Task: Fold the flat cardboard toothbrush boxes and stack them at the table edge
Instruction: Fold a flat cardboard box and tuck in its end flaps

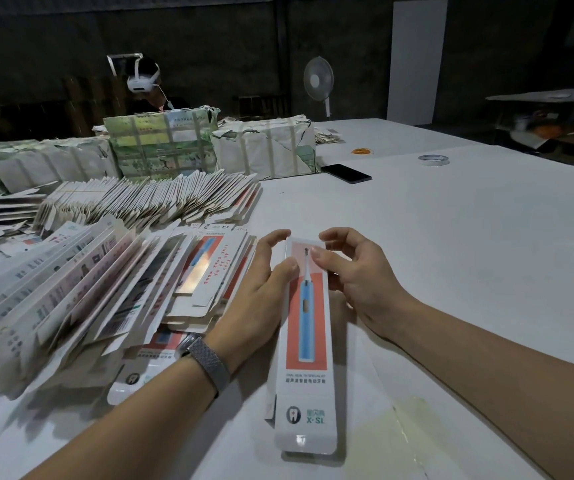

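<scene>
One toothbrush box lies lengthwise on the white table, between the two forearms, with its printed face up and its near end close to the near edge of the table. Both hands work at its far end. The left hand lies along the left side of the box, the thumb pressing on the printed face and the fingers curved at the far left corner. The right hand is half closed, its fingertips touching the top of the box near the far right corner; it seems to pinch the edge there, but I cannot tell this for sure.

In my judgement the step in hand is the closing of the far end flap, so this box is nearly shaped but not yet stacked. The next move probably calls for a careful tuck of the flap into the body while the left hand keeps the sides square, and after this the box must go to the pile at the edge.

Many flat boxes lie fanned out just to the left of the hands, toward the left edge of the table, and a second row is behind them.

The far flap is hidden behind the fingers. The underside of the box is not visible, and a pale strip beside its right side is hard to identify. No finished stack can be made out with certainty.
</scene>
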`<act>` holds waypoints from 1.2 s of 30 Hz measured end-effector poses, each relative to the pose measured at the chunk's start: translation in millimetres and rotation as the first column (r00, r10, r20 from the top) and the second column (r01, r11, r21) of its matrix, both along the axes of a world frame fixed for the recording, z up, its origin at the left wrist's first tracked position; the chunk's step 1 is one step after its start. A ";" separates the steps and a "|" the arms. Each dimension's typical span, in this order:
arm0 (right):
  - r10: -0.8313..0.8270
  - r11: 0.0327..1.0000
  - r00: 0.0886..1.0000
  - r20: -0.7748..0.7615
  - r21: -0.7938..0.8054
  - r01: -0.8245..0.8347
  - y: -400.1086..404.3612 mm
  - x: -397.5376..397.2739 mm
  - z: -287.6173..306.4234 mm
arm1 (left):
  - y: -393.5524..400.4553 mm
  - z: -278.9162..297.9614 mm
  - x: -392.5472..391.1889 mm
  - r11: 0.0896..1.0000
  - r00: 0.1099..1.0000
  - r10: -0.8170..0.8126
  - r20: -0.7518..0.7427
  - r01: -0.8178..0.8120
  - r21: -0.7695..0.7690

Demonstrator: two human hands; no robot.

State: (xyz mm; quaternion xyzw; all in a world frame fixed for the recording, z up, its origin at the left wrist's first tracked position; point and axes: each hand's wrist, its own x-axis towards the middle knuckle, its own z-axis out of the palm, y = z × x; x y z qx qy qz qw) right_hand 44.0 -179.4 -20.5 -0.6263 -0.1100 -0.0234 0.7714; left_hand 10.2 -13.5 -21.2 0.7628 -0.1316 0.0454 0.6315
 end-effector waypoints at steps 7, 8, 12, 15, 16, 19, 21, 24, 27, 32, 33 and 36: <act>-0.015 0.999 0.998 -0.065 -0.046 0.012 0.0 -0.7 2.4 | 1.6 1.9 -0.8 0.999 1.000 -0.002 -0.010 0.003 0.036; -0.014 0.999 0.998 -0.064 -0.041 0.012 0.2 -1.2 3.1 | 1.6 1.3 -0.7 0.999 1.000 -0.007 -0.013 0.007 0.031; -0.053 0.992 0.999 -0.002 -0.116 0.052 2.7 -3.4 2.3 | 0.9 -1.5 1.4 0.999 1.000 -0.027 -0.011 0.027 -0.047; -0.161 0.893 0.961 0.224 -0.381 0.238 3.3 -6.2 2.9 | -0.7 -3.4 6.2 0.988 1.000 0.026 -0.015 -0.028 -0.152; -0.137 0.849 0.944 0.301 -0.455 0.269 2.5 -8.5 5.2 | -1.5 -3.7 8.0 0.982 0.999 0.047 -0.019 -0.050 -0.183; 0.081 0.708 0.926 0.370 -0.675 0.208 -1.8 -18.0 12.8 | -4.0 -3.3 10.2 0.954 0.998 0.067 0.009 -0.062 -0.295; 0.178 0.562 0.918 0.355 -0.802 0.202 -3.1 -23.7 17.7 | -3.4 -2.4 10.0 0.943 0.998 0.054 0.028 -0.042 -0.329; 0.142 0.541 0.938 0.318 -0.818 0.195 -5.4 -27.9 29.0 | -1.1 -1.3 8.4 0.953 1.000 0.004 0.027 0.004 -0.302; 0.068 0.447 0.948 0.312 -0.859 0.251 -20.9 -24.2 44.1 | -1.4 -1.7 8.0 0.961 0.999 0.014 0.033 -0.004 -0.277; -0.142 0.228 0.919 0.368 -0.891 0.392 -109.9 -19.8 70.9 | -2.8 -7.1 15.3 0.970 0.997 0.072 0.039 -0.061 -0.237; -0.187 0.146 0.904 0.384 -0.899 0.412 -136.7 -21.5 75.3 | -3.8 -7.6 16.2 0.971 0.996 0.079 0.042 -0.068 -0.228; -0.352 -0.128 0.836 0.420 -0.907 0.402 -227.0 -31.2 82.8 | -3.9 -9.5 18.3 0.982 0.995 0.079 0.058 -0.067 -0.178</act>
